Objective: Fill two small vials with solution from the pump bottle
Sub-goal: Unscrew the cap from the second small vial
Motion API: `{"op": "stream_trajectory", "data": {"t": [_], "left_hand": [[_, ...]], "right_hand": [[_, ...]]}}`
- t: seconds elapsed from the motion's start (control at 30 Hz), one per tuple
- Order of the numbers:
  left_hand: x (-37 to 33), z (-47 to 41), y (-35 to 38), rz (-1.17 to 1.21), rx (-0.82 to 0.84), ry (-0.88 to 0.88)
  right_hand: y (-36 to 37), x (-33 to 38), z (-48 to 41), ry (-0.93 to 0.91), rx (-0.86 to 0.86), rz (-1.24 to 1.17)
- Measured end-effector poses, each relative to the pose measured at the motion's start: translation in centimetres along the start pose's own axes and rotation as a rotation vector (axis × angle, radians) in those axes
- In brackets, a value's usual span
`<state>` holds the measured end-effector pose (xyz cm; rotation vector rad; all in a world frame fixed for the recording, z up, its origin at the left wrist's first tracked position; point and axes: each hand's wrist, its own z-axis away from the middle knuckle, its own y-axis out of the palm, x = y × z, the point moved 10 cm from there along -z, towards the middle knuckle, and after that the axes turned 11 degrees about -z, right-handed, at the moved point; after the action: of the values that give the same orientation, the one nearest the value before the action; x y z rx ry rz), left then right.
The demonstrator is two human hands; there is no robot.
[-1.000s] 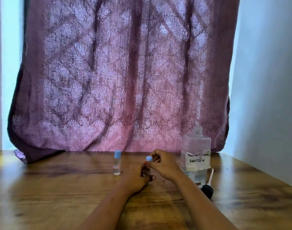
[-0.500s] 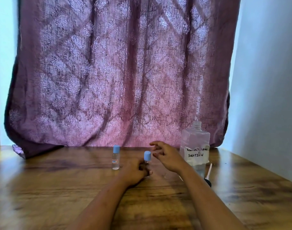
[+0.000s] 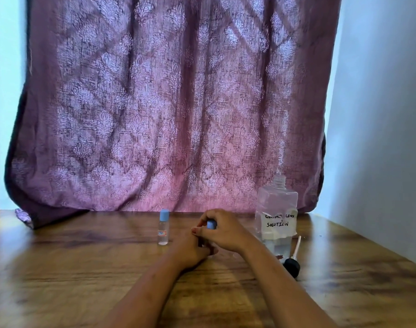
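Observation:
A small clear vial with a blue cap (image 3: 163, 229) stands upright on the wooden table (image 3: 84, 268), left of my hands. A second vial is held between my hands; only its blue cap (image 3: 211, 224) shows. My left hand (image 3: 192, 250) grips that vial's body low down, hiding it. My right hand (image 3: 222, 229) has its fingers closed around the blue cap. The clear square bottle labelled "solution" (image 3: 276, 216) stands to the right with its neck uncapped. Its black pump head with a white tube (image 3: 292, 263) lies on the table in front of it.
A purple patterned curtain (image 3: 173, 102) hangs behind the table's far edge. A white wall (image 3: 379, 138) runs along the table's right side.
My right hand, spread above the vial half a second ago, has come down and closed on the blue cap. My left hand has stayed on the vial's body.

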<state>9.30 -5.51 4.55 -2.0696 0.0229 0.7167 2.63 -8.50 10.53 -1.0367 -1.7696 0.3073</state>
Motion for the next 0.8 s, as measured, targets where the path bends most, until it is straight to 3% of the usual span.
{"op": "stream_trajectory", "data": {"t": [0.17,0.33,0.47,0.57,0.7,0.8], "left_hand": [[0.3,-0.1,-0.1,-0.038,-0.023,-0.023],[0.4,-0.1,0.0,-0.076,-0.004,-0.035],[-0.4,0.0,-0.2,-0.035,-0.001,0.017],[-0.4,0.1,-0.2,-0.022,0.007,0.006],[-0.4,0.4,-0.3,0.044,0.011,-0.009],[-0.5,0.5,-0.3,0.086,0.010,-0.008]], "right_hand": [[-0.2,1.0,-0.2,-0.041,-0.015,-0.005],[-0.4,0.6,-0.2,-0.039,-0.038,0.190],[-0.5,0.2,-0.3,-0.053,-0.036,0.197],[-1.3,0.8,-0.1,-0.087,-0.061,0.095],[-4.7,2.1,0.1,-0.152,-0.278,-0.186],[-6.0,1.3,0.3,-0.099,-0.336,-0.340]]}}
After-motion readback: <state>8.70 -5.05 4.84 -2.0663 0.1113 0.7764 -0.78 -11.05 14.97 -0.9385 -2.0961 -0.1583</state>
